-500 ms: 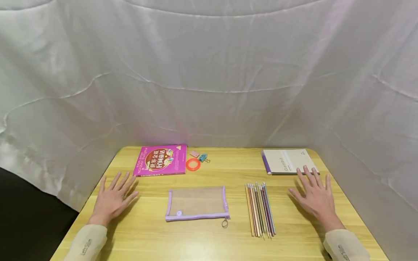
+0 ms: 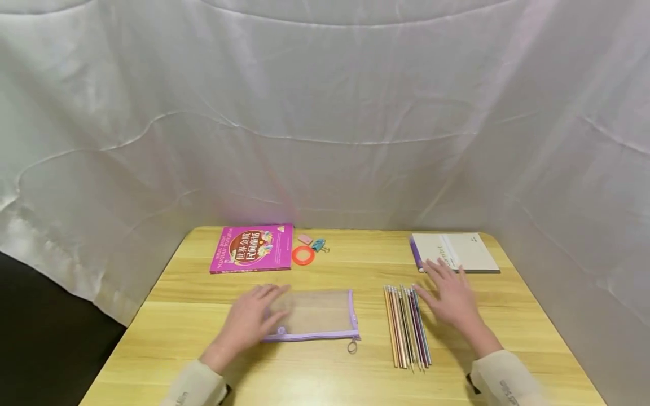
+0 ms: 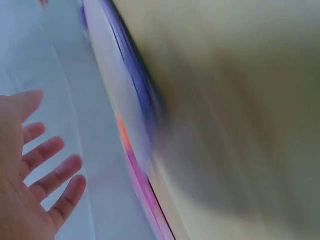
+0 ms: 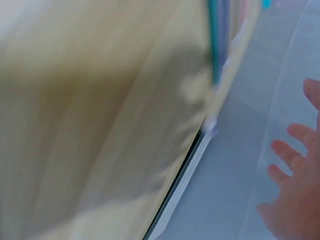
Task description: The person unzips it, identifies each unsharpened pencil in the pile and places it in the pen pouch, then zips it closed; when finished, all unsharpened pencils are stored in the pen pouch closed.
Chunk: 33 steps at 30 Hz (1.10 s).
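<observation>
A flat mesh zip pouch (image 2: 320,313) with lilac edging lies mid-table, a ring on its zip pull. Over the pouch's left end hovers my left hand (image 2: 249,318), its fingers relaxed and holding nothing; it hides that end. Right of the pouch lies a row of several pencils (image 2: 406,327), eraser ends toward the back. My right hand (image 2: 452,296) hangs beside the pencils' far ends, fingers spread, with nothing held. Its fingertips overlap the near edge of a notebook (image 2: 469,251) in the head view. Both wrist views show loosely spread fingers above the table, partly blurred.
At the back left lies a pink book (image 2: 254,248). Beside it are an orange-red ring (image 2: 303,255), a pink eraser (image 2: 305,239) and a teal binder clip (image 2: 319,245). A purple pen-like stick (image 2: 416,254) lies along the notebook's left side. Pale curtains (image 2: 345,169) enclose the table.
Both hands have moved inward from the table's sides: the left to the pouch's left end, the right toward the pencils. The objects on the table stay where they were.
</observation>
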Each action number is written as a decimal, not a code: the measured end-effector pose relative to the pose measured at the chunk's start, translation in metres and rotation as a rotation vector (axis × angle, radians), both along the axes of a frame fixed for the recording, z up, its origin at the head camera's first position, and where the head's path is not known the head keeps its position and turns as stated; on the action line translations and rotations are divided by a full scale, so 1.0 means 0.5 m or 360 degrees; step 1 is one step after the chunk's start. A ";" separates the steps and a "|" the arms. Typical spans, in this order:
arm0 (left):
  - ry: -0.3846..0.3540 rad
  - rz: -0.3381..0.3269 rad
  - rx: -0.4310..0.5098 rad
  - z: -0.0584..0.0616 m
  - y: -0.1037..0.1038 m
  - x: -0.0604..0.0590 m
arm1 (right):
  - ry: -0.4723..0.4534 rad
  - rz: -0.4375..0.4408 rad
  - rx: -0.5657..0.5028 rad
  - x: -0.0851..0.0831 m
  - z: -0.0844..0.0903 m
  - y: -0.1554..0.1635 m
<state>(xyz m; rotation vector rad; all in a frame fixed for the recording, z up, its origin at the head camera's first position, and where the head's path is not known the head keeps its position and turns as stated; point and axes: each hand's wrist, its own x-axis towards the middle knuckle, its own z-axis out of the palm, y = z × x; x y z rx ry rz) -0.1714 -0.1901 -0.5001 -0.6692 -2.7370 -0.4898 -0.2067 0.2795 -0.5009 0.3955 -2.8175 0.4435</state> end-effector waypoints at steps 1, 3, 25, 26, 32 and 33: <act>-0.0006 -0.0053 0.0013 -0.001 0.026 0.007 | -0.0012 0.0040 -0.0024 0.001 0.001 -0.020; -0.0039 -0.0155 0.0038 -0.005 0.071 0.020 | -0.0036 0.0122 -0.0065 0.003 -0.002 -0.060; -0.0540 -0.0671 0.0114 -0.062 0.221 0.046 | -0.0456 0.0658 -0.0025 0.011 -0.028 -0.244; -0.0534 -0.0679 0.0101 -0.063 0.224 0.046 | -0.0472 0.0656 -0.0020 0.011 -0.030 -0.246; -0.0517 -0.0683 0.0069 -0.069 0.235 0.047 | -0.0521 0.0636 -0.0007 0.014 -0.034 -0.254; -0.0522 -0.0676 0.0073 -0.070 0.237 0.047 | -0.0518 0.0635 -0.0009 0.014 -0.034 -0.255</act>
